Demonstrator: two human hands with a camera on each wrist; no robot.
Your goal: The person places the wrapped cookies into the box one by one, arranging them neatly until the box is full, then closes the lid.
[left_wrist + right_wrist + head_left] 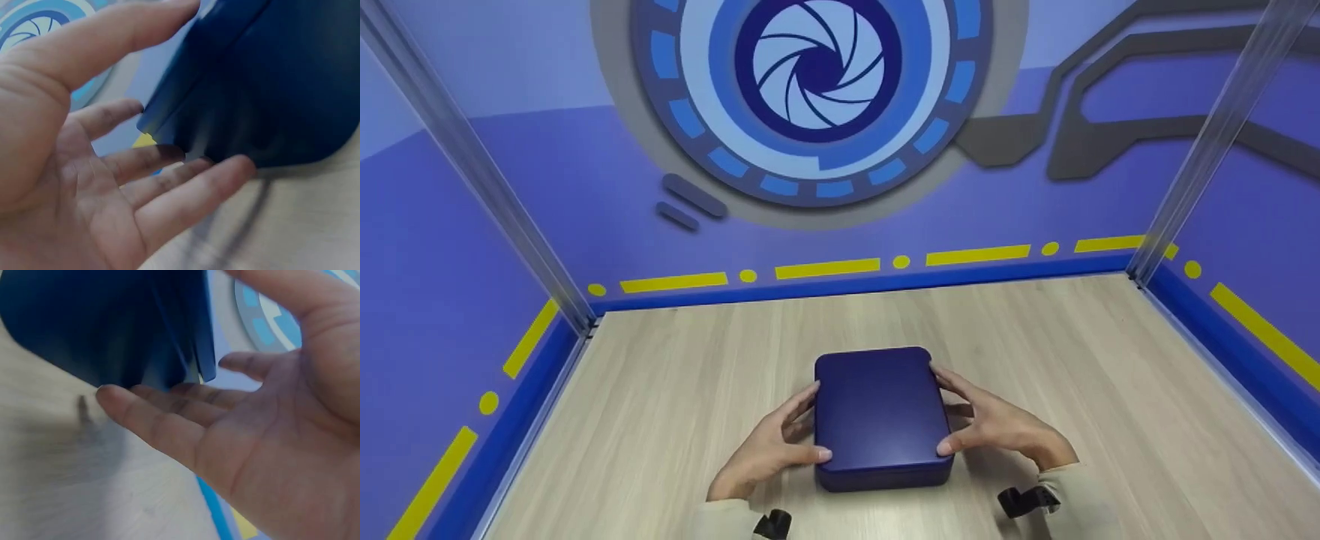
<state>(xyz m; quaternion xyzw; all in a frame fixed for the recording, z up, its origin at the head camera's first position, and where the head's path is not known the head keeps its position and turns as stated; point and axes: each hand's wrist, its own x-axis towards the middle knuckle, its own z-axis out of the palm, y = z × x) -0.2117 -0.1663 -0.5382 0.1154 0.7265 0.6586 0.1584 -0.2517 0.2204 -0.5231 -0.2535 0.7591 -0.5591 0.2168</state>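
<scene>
A dark blue rectangular box (881, 412) with rounded corners and a smooth flat top is held between both hands, low over the wooden tabletop. On its left side the left hand (769, 446) grips it, thumb at the near left top edge and fingers along the side. The right hand (997, 424) holds the opposite side, its thumb at the near right corner. In the left wrist view, fingertips meet the lower edge of the box (270, 84). From the right wrist, the fingers likewise reach the underside edge of the box (101, 326).
Light wood-grain tabletop (675, 390) surrounds the box. Blue-purple printed panels (562, 180) with yellow dashes stand at the back and both sides, joined by metal corner posts (1207, 135). Black wrist mounts (1027, 501) sit on the beige sleeves (1084, 502).
</scene>
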